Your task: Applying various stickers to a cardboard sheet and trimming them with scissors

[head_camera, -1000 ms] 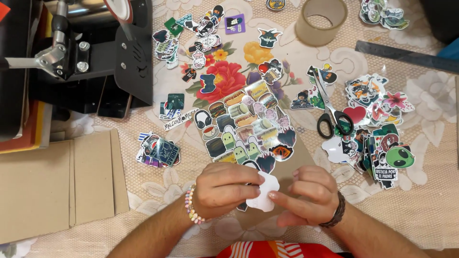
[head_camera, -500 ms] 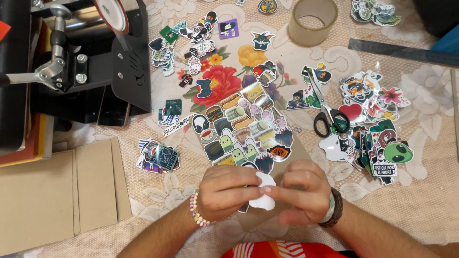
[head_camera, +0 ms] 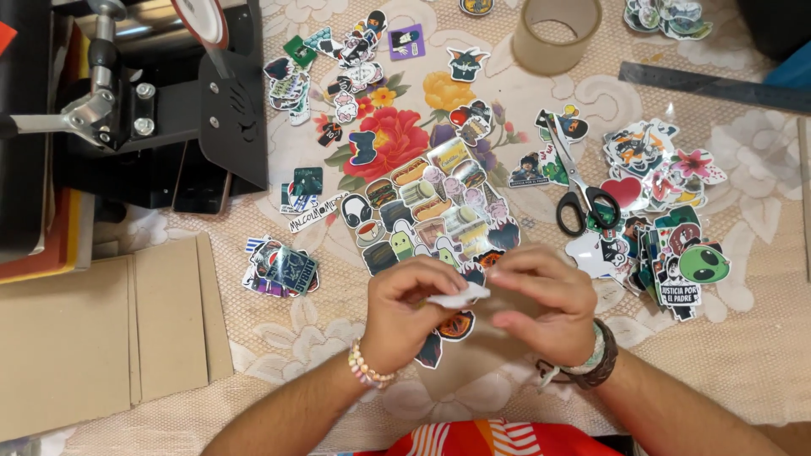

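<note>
Working at a floral-patterned beige tablecloth (head_camera: pixel 760 355), a person handles one small white sticker with both hands, seen from above.

At far left sits a black metal press machine with a silver lever (head_camera: pixel 127 110). Below it lie flat brown cardboard sheets (head_camera: pixel 101 338). Just right of these rests a small heap of dark printed stickers (head_camera: pixel 283 270).

The left hand (head_camera: pixel 405 312), with a pale beaded bracelet on its wrist, comes up from the bottom edge, knuckles upward, thumb and fingertips pinched on the left end of the small white paper sticker (head_camera: pixel 460 295). The sticker is held just above the table, in front of a sheet of brown card covered with colourful cut-out stickers (head_camera: pixel 431 211).

The right hand (head_camera: pixel 545 304), with dark bands on its wrist, curls over the sticker's right end, fingers closed on it; the grip itself is partly hidden.

Judging by the pinch, the backing is being picked apart from the sticker. That seems to call for a fingernail at the edge and a steady hold.

Further right lie black-handled steel scissors (head_camera: pixel 579 186), then a scattered pile of bright stickers (head_camera: pixel 667 219). Above are a roll of clear tape (head_camera: pixel 557 34) and a dark metal ruler (head_camera: pixel 718 84).
</note>
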